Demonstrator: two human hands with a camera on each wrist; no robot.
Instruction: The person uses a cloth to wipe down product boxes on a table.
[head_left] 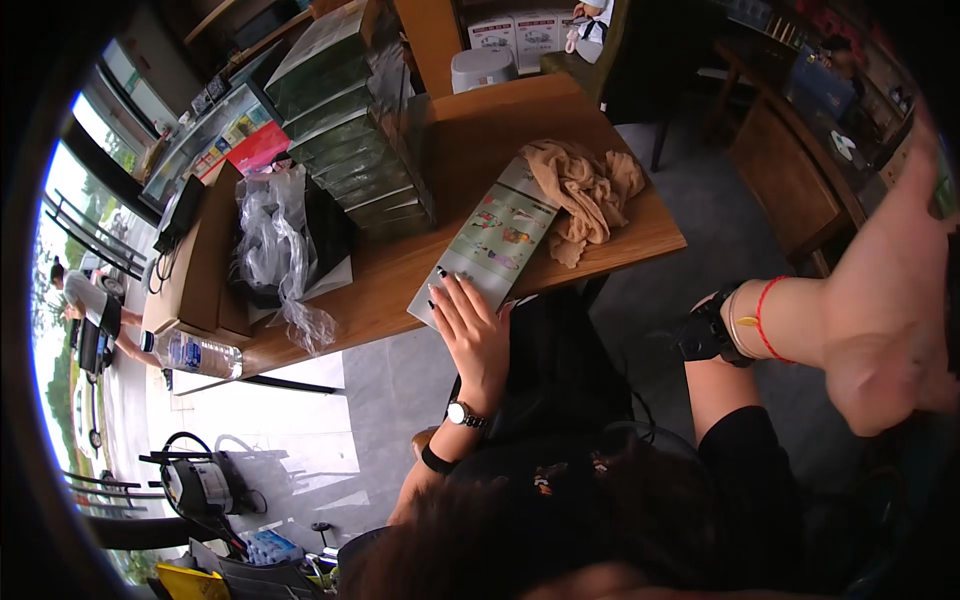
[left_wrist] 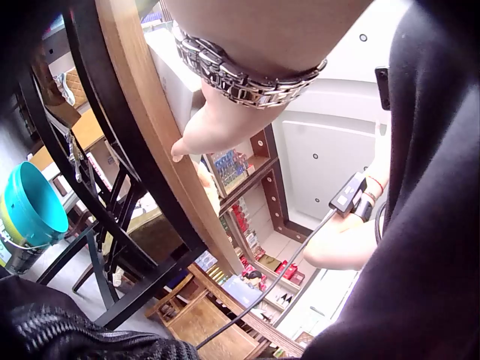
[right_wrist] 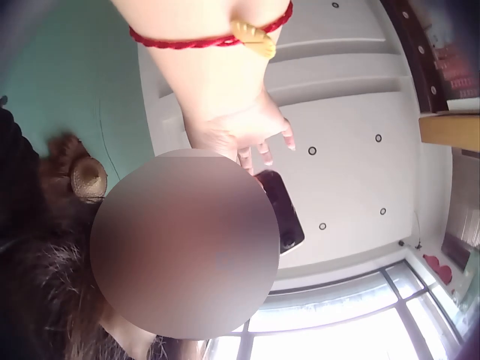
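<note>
Left hand point(head_left: 475, 335) lies flat on a printed packet point(head_left: 495, 240) at the surface's point(head_left: 400, 285) near edge; right hand point(right_wrist: 225, 131) grips a half-hidden phone point(right_wrist: 283, 210).

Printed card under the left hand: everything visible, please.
The card is a flat, pale rectangle, paper-like, printed with small coloured figures. It lies askew on the wooden table, near end at the edge. The left hand rests with straight fingers on that end; crumpled beige cloth overlaps the far corner.

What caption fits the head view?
Left hand rests on a printed flat pack at the wooden table's edge, beige fabric bunched over its far end.
</note>
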